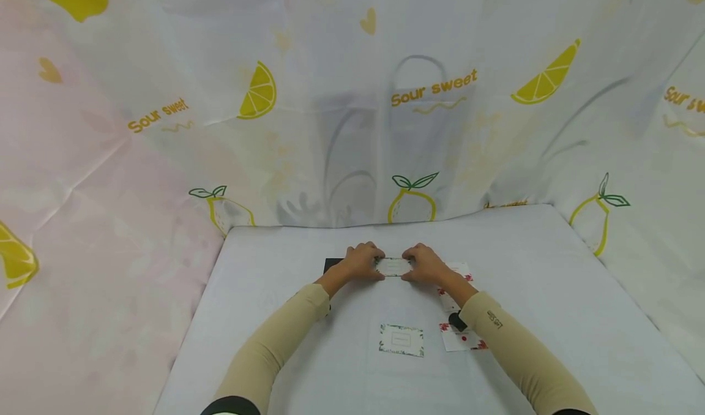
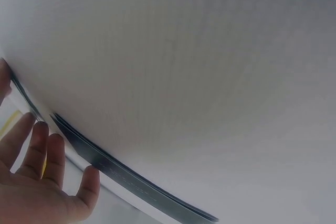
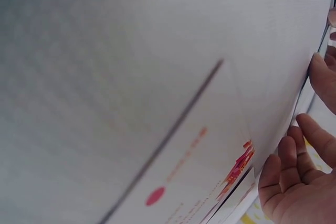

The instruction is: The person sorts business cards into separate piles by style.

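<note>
A white card with a green leafy border (image 1: pixel 393 267) lies between both hands at the far middle of the table. My left hand (image 1: pixel 362 263) grips its left end, thumb at the near corner and fingers at the far one. At the right end my right hand (image 1: pixel 426 265) holds it the same way. Beside the left hand are dark cards (image 2: pixel 131 182), seen edge-on in the left wrist view and partly covered by that hand in the head view. A white card with red flowers (image 3: pixel 181 177) lies near the right hand.
Nearer the front lies another leafy-bordered card (image 1: pixel 401 340). To its right, a red-flowered card (image 1: pixel 461 340) sits partly under the right forearm, with more red-flowered cards (image 1: pixel 456 269) farther back. A lemon-print cloth (image 1: pixel 352 127) hangs behind the white table (image 1: pixel 264 268).
</note>
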Motion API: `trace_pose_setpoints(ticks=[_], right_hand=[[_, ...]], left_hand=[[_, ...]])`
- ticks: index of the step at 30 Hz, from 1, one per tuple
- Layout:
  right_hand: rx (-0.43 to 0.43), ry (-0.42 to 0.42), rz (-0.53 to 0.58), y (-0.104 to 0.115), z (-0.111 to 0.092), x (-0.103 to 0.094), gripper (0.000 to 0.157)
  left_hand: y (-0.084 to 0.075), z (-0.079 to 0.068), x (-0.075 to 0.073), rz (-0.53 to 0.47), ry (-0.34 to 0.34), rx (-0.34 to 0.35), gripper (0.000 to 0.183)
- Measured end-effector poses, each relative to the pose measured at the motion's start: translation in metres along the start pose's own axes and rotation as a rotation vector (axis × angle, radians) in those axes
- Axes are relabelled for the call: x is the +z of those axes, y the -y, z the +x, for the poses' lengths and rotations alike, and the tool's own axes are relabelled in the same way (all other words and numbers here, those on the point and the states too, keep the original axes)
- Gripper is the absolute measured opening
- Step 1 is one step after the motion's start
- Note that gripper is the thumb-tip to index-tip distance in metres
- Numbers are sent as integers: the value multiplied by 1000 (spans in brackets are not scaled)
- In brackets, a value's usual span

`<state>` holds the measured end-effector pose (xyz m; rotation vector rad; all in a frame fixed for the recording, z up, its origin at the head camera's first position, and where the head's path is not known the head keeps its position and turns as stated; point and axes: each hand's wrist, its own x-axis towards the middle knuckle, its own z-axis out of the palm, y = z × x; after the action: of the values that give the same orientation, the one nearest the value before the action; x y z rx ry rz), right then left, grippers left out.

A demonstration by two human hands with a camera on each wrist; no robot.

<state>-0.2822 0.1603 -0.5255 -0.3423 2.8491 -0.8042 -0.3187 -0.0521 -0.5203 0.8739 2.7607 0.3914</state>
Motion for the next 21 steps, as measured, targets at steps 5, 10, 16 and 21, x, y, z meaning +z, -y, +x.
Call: trace_pose_setpoints(ticks=[5, 10, 16, 21], right_hand=[[10, 3, -1, 0, 1, 0, 54], [26, 14, 26, -3, 0, 0, 61], [12, 19, 34, -3, -9, -7, 67], [-25, -11, 47, -2, -19, -11, 68]], left_hand=[[0, -1, 0, -6, -6, 4, 61], [-1, -6, 1, -14, -42, 20, 59], [-6, -13, -4, -36, -107, 83, 55], [-11, -21, -7, -52, -115, 122, 57]])
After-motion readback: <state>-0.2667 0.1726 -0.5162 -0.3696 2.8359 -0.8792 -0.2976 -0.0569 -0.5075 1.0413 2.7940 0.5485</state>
